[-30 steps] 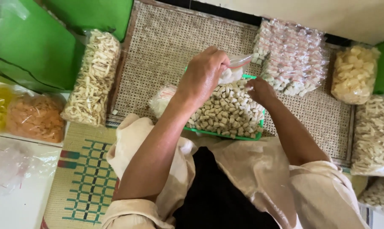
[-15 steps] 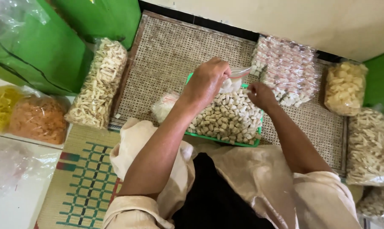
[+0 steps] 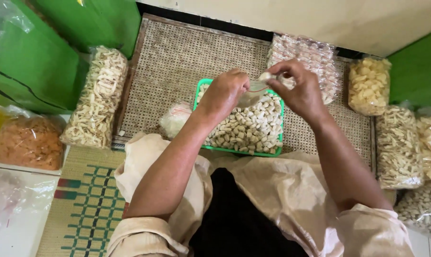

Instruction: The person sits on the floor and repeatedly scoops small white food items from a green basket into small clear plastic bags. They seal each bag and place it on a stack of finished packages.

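**Small bag could tip and spill**

The left hand (image 3: 227,93) and the right hand (image 3: 298,88) both pinch a small clear bag (image 3: 253,93) just above the green tray (image 3: 198,93) of pale snack pieces. Fingers on both hands are closed tight on the bag. If one hand slips, pieces may fall out, I think. The bag lies longways from left to right; I cannot tell which end is open.

floor: woven rattan mat (image 3: 177,62) | walls: green panels (image 3: 96,19), cream wall (image 3: 320,19) | light: soft daylight
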